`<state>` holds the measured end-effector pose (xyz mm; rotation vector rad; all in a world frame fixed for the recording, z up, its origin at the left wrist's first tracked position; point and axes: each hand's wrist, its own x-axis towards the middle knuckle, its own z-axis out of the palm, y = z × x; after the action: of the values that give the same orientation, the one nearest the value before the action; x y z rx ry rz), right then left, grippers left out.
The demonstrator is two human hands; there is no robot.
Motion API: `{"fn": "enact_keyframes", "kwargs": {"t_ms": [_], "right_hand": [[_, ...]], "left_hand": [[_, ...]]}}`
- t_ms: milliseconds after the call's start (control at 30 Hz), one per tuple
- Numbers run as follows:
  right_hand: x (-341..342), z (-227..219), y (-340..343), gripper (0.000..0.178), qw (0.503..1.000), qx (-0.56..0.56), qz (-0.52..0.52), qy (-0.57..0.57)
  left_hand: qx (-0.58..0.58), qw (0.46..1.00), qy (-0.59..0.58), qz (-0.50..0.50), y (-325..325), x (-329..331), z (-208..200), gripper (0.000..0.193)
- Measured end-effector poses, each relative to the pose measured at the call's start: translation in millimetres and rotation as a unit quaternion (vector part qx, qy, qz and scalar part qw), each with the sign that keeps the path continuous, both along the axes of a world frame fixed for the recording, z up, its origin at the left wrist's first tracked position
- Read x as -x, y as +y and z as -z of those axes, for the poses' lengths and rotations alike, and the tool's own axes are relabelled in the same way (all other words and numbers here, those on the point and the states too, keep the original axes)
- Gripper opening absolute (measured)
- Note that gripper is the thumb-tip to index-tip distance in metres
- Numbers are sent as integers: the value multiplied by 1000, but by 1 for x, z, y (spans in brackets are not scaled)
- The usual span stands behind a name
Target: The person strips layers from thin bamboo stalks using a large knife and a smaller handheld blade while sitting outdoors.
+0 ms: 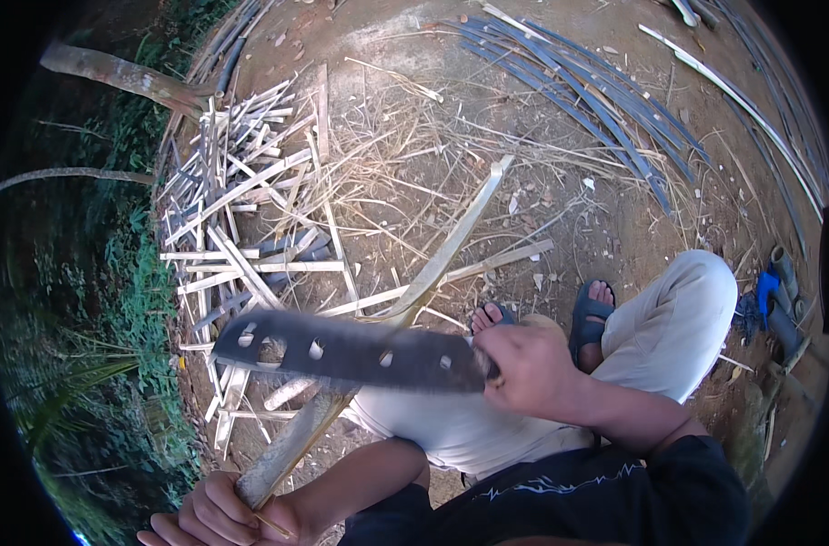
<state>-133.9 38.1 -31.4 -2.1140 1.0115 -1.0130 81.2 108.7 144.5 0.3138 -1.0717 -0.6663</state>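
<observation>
My right hand (528, 369) is closed round the handle of a machete. Its broad dark blade (355, 353), pierced by several holes, points left and lies across a long split bamboo strip (296, 435). Near the lower left, my left hand (223, 510) grips the near end of that strip. From there the strip slants up and away to the right, passing behind the blade, and its pale far end (498, 171) sticks out over the ground. The blade is slightly blurred, and whether its edge bites into the bamboo is hidden.
Cut bamboo pieces (241, 264) lie in a loose pile at the left. Long dark bamboo strips (578, 91) rest at the far right, with shavings (387, 150) scattered over the dirt. Green plants (132, 300) border the left side. A blue object (767, 296) sits beside bamboo tubes at right.
</observation>
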Motion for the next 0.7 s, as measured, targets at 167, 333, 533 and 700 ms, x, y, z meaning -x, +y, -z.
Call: {"fn": "enact_keyframes", "kwargs": {"t_ms": [167,333,533,700], "right_hand": [[36,87,-39,25,977,-128,140,94],[35,84,-46,22,960,-172,158,152],[36,88,-57,25,984,-85,97,124],[84,183,-133,31,876,-287,253,294]], "left_hand": [[15,990,-57,-125,4,-7,1,39],[-2,944,2,-331,-5,-7,7,38],[36,985,-33,-164,1,-17,-3,39],[20,991,-4,-131,-2,-8,3,40]]}}
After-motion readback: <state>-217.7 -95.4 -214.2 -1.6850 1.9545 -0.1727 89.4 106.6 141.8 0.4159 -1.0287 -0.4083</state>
